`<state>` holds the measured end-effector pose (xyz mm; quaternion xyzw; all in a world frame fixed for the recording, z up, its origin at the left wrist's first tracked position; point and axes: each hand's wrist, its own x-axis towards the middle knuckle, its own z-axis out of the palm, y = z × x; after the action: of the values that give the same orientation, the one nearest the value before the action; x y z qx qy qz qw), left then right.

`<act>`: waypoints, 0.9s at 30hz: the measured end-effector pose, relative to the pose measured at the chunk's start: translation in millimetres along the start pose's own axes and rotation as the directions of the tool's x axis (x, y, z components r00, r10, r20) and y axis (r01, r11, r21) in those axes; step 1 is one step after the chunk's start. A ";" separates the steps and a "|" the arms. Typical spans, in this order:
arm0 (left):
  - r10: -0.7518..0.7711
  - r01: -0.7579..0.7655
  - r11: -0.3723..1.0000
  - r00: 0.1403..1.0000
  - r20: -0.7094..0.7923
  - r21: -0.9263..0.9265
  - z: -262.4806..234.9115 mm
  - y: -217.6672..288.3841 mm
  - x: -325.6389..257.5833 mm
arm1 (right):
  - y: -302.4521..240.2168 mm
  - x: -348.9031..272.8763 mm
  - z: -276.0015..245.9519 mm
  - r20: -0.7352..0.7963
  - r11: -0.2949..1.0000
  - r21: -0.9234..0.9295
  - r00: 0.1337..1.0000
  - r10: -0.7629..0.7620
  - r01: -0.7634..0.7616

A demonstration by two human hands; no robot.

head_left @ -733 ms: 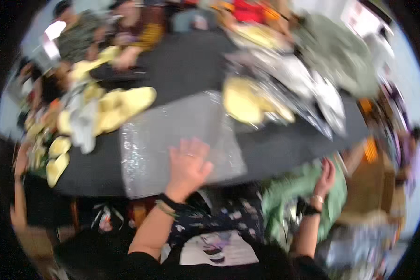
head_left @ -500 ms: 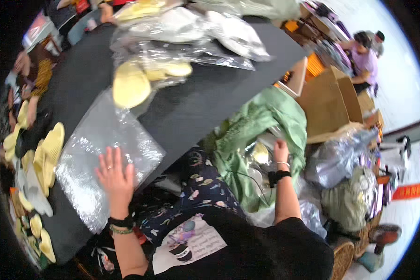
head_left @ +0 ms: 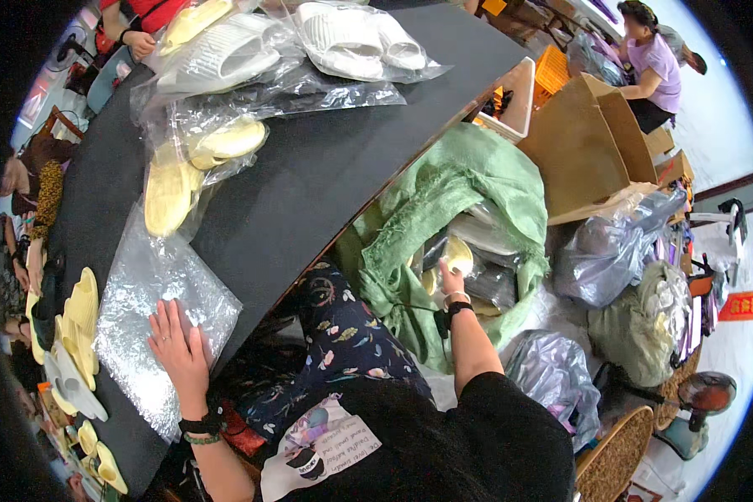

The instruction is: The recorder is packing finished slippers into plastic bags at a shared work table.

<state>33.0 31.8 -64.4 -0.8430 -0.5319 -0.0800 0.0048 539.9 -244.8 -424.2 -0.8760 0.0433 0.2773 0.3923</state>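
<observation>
My left hand (head_left: pixel 180 356) lies flat, fingers outstretched, on a stack of clear plastic bags (head_left: pixel 138 309) at the left of the table. My right hand (head_left: pixel 453 280) reaches into an open green woven sack (head_left: pixel 498 163) beside my legs. Its fingers are curled at the near edge of a bagged yellow slipper (head_left: pixel 458 253) and appear to grip it; the fingertips are partly hidden. Around it in the sack are more bagged pieces, including a pale one (head_left: pixel 482 234). Just beyond the stack, a yellow slipper (head_left: pixel 167 199) lies in clear plastic on the table.
Bagged white slippers (head_left: pixel 335 38) lie at the far side of the dark table (head_left: pixel 309 151). Loose yellow slippers (head_left: pixel 79 314) line its left edge. An open cardboard box (head_left: pixel 573 151) stands behind the sack. Silvery plastic bundles (head_left: pixel 607 251) sit to the right. Other people are around.
The whole view has shifted, so the table sits further left. My left hand stays flat on the bags. My right hand is now against the yellow slipper, where it was beside it before.
</observation>
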 end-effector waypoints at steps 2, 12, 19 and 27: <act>-0.030 0.030 0.998 1.000 -0.007 0.059 -11.6 -7.9 -3.8 | -32.6 -16.2 54.2 0.042 0.987 0.159 0.999 -0.004 -0.002; -0.081 0.077 0.992 0.996 -0.038 -0.097 -19.0 -5.5 -6.4 | 39.7 133.9 123.3 0.500 -0.113 -0.865 0.858 -0.117 0.488; -0.071 0.071 0.997 0.996 -0.060 -0.008 -26.1 3.2 -15.3 | -138.5 -37.4 198.0 0.728 -0.007 -0.677 0.668 -0.153 0.736; -0.059 0.066 0.996 0.991 -0.120 0.053 -22.0 -0.3 -15.6 | -192.5 -51.5 206.7 0.766 0.229 -0.589 0.626 -0.145 0.775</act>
<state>23.3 15.9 -44.9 -0.8192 -0.5590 -0.1148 0.0577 459.5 27.4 -381.1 -0.7777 -0.5097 0.3586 -0.0827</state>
